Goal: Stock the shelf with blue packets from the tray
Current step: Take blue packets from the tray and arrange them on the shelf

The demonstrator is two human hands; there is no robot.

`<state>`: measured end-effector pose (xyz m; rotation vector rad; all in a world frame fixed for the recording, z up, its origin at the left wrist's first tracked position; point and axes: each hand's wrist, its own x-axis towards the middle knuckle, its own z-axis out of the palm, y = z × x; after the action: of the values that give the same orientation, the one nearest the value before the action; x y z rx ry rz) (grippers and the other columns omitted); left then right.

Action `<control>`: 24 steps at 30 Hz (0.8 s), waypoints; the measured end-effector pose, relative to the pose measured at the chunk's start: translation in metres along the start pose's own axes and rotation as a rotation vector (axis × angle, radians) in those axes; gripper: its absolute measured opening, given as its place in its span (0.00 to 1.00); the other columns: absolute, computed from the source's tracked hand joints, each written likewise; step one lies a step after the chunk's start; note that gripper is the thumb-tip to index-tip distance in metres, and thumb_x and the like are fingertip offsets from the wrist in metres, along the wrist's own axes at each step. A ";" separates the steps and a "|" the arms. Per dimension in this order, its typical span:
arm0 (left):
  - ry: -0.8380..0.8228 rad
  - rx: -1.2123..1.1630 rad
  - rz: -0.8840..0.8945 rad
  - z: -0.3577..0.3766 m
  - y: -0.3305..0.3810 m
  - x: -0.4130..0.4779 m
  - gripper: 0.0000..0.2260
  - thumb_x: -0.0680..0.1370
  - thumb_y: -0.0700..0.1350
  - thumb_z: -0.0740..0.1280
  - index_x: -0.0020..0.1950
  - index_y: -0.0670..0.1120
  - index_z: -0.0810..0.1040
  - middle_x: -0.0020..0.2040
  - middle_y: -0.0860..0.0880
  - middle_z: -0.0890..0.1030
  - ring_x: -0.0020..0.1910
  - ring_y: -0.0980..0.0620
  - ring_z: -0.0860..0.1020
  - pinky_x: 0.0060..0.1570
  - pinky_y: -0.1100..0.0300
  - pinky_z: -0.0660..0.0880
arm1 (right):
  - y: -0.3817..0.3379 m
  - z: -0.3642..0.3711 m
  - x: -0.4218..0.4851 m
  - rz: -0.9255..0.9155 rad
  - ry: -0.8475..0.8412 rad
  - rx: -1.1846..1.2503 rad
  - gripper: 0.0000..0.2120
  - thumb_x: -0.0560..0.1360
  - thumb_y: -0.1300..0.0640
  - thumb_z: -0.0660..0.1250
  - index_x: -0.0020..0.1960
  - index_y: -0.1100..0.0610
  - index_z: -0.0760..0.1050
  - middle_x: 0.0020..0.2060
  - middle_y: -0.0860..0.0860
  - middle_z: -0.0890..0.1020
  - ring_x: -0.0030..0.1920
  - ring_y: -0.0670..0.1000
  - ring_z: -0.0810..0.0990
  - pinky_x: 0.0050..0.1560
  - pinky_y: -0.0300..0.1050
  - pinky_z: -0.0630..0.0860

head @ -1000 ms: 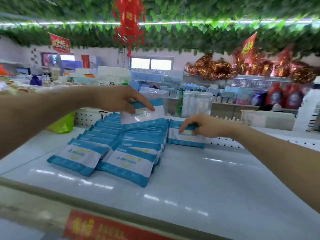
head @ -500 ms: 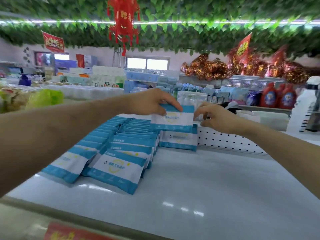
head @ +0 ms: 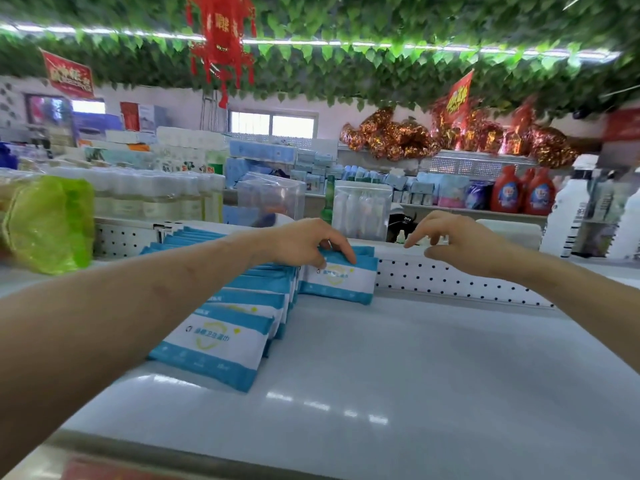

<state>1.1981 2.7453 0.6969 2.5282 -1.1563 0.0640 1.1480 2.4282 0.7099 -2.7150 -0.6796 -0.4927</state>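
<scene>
Setting a blue packet upright at the back of the shelf

0.5 s earlier this packet was held in the air by the left hand above a packet already standing there. It has now been brought down onto the shelf at 12 o'clock, against the perforated back wall and just at 3 o'clock of the row of stocked packets. Its top edge is grasped by the left fingers, so it has not yet been let go. The right hand has been drawn off to 3 o'clock of the packet, its fingers released, loosely curled and holding nothing. 1 more packet is judged as good as placed and a new row begun. Much bare shelf is left from 3 to 6 o'clock, and the tray is not in view.
</scene>
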 end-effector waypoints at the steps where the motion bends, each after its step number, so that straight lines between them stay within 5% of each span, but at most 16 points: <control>1: 0.002 0.018 -0.004 -0.001 -0.002 -0.001 0.22 0.78 0.31 0.70 0.64 0.55 0.83 0.62 0.59 0.78 0.63 0.54 0.76 0.63 0.62 0.72 | -0.004 0.000 0.002 -0.004 0.005 0.007 0.18 0.77 0.62 0.71 0.54 0.38 0.82 0.55 0.38 0.77 0.50 0.40 0.78 0.49 0.41 0.76; 12: 0.233 0.106 -0.111 -0.047 -0.020 -0.100 0.16 0.79 0.35 0.70 0.62 0.51 0.84 0.56 0.58 0.81 0.54 0.63 0.77 0.51 0.72 0.74 | -0.136 0.028 0.065 -0.280 -0.084 0.075 0.14 0.79 0.62 0.69 0.58 0.44 0.82 0.51 0.35 0.78 0.50 0.38 0.77 0.48 0.35 0.73; 19: 0.308 0.133 -0.507 -0.074 -0.040 -0.287 0.16 0.78 0.35 0.71 0.62 0.51 0.84 0.52 0.61 0.81 0.54 0.60 0.79 0.54 0.67 0.77 | -0.299 0.099 0.119 -0.652 -0.249 0.171 0.15 0.79 0.60 0.70 0.58 0.42 0.81 0.54 0.39 0.80 0.51 0.40 0.77 0.49 0.30 0.70; 24: 0.347 0.159 -0.795 -0.075 -0.021 -0.444 0.16 0.80 0.36 0.70 0.64 0.51 0.82 0.55 0.62 0.79 0.54 0.69 0.77 0.52 0.70 0.75 | -0.421 0.154 0.126 -0.898 -0.356 0.190 0.15 0.77 0.62 0.71 0.61 0.48 0.81 0.54 0.45 0.82 0.49 0.43 0.79 0.47 0.29 0.71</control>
<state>0.9266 3.1040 0.6772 2.7725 0.0177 0.3781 1.0821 2.8895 0.7060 -2.2014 -1.9370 -0.0961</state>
